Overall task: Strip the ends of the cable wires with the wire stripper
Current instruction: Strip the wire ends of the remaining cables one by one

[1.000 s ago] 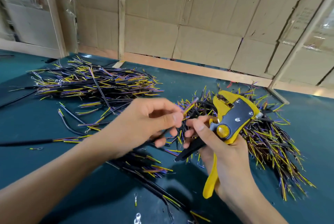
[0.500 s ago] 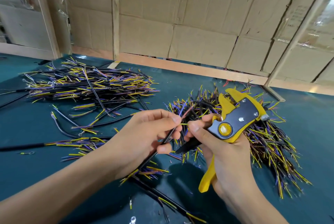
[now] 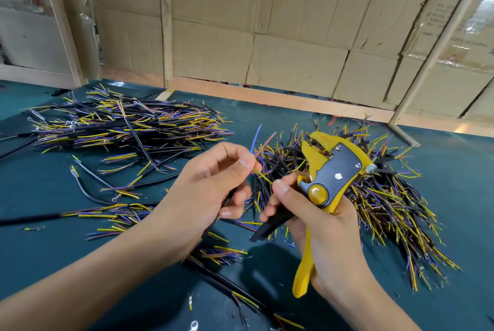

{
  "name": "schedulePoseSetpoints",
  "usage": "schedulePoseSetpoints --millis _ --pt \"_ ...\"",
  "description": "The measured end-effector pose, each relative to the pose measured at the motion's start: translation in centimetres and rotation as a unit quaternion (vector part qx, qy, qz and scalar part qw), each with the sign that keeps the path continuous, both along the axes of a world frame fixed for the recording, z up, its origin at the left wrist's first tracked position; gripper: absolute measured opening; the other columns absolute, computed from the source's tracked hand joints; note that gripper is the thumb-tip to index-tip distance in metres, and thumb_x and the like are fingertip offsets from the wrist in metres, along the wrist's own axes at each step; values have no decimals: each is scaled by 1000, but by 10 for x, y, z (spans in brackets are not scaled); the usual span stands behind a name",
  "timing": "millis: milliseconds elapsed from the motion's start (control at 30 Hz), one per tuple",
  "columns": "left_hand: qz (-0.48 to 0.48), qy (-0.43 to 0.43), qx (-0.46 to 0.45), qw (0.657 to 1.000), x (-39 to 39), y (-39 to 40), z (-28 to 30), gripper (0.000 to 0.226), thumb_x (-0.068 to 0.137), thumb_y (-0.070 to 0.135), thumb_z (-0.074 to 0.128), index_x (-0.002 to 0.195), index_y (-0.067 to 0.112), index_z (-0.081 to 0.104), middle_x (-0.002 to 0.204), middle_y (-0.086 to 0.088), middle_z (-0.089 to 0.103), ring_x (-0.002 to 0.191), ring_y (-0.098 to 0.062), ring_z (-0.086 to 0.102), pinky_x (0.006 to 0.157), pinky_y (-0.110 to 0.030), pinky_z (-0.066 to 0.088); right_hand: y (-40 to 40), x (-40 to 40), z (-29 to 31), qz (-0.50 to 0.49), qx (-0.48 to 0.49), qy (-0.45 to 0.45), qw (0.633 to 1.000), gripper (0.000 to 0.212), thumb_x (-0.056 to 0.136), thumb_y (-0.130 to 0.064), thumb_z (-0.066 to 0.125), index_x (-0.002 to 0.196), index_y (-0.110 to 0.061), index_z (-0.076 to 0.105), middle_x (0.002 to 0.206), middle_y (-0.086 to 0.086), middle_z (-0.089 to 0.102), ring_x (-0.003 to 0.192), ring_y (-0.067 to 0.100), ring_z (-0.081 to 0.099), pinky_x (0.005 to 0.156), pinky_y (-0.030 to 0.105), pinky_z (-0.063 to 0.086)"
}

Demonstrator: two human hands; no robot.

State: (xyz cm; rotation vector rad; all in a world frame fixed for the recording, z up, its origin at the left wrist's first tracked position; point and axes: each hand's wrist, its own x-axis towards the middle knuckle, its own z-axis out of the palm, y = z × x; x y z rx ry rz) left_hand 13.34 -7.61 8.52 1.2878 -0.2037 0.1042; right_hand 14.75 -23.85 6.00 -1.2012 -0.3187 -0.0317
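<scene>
A black cable [image 3: 230, 198] is pinched in the left hand [image 3: 211, 189], its blue, red and yellow wires [image 3: 263, 143] fanned out above the fingertips. The yellow wire stripper [image 3: 331, 170] is gripped by its handles in the right hand [image 3: 326, 226], just beside the wires. Cable piles [image 3: 128, 127] are spread over the green bench [image 3: 454, 170] beyond both hands.

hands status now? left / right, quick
Left hand: pinching a cable with its wires fanned out above the fingers.
Right hand: gripping the yellow wire stripper, thumb and forefinger pinching that cable's yellow wire.
</scene>
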Motion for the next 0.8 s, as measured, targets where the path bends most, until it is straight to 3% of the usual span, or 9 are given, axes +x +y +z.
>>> schedulePoseSetpoints --millis 133,200,267,333,467,533,600,700,800 --pt "34 -47 41 997 4 8 3 21 89 23 58 91 2 56 64 10 56 50 -11 37 44 -21 27 -2 0 4 70 42 85 993 12 80 -12 70 82 -1 72 74 24 64 64 41 67 58 44 58" --pt "71 -92 97 988 6 12 0 14 96 20 59 91 7 57 61 11 52 49 -10 36 46 -20 30 0 0 7 111 64 163 978 14 65 -5 70 77 3 70 72 25 62 66 45 69 56 46 59" --pt "142 -175 248 942 8 18 -5 8 98 26 57 93 20 57 64 9 51 53 -9 37 52 -18 33 -1 1 8 123 92 237 959 26 56 -15 67 73 4 70 71 24 62 71 48 71 57 48 60" --pt "200 -244 376 871 8 26 -7 2 97 30 54 96 29 54 68 6 50 58 -12 42 57 -16 33 -3 4 6 126 100 260 952 29 68 -19 67 82 6 69 78 25 63 83 51 72 64 50 61" --pt "237 -325 466 788 15 40 -9 5 100 23 50 102 20 53 92 15 50 70 -14 47 65 -29 40 -5 9 0 148 71 205 965 47 94 -43 64 106 1 74 90 21 65 102 52 69 83 55 59" --pt "239 -337 461 785 20 44 -12 5 101 22 48 103 19 52 96 15 49 73 -18 47 67 -33 41 -3 8 -1 146 55 155 976 54 88 -53 69 116 -7 70 85 19 61 93 53 69 86 64 56" --pt "229 -319 434 811 21 45 -16 3 101 27 46 103 28 48 89 14 50 69 -19 46 64 -36 41 -2 7 -3 161 21 114 980 62 83 -56 74 119 -7 66 81 19 57 77 49 68 82 69 55" --pt "199 -291 402 845 21 44 -18 5 100 39 42 104 36 43 77 1 52 64 -27 46 59 -46 41 0 2 -6 196 3 111 974 65 86 -52 73 117 4 63 80 25 58 66 43 64 68 60 55" --pt "184 -306 424 832 19 44 -14 7 101 38 39 106 35 43 85 6 50 64 -25 45 59 -45 41 -1 -1 -7 216 -9 106 970 66 85 -52 76 111 8 65 84 32 63 68 44 65 69 56 55"
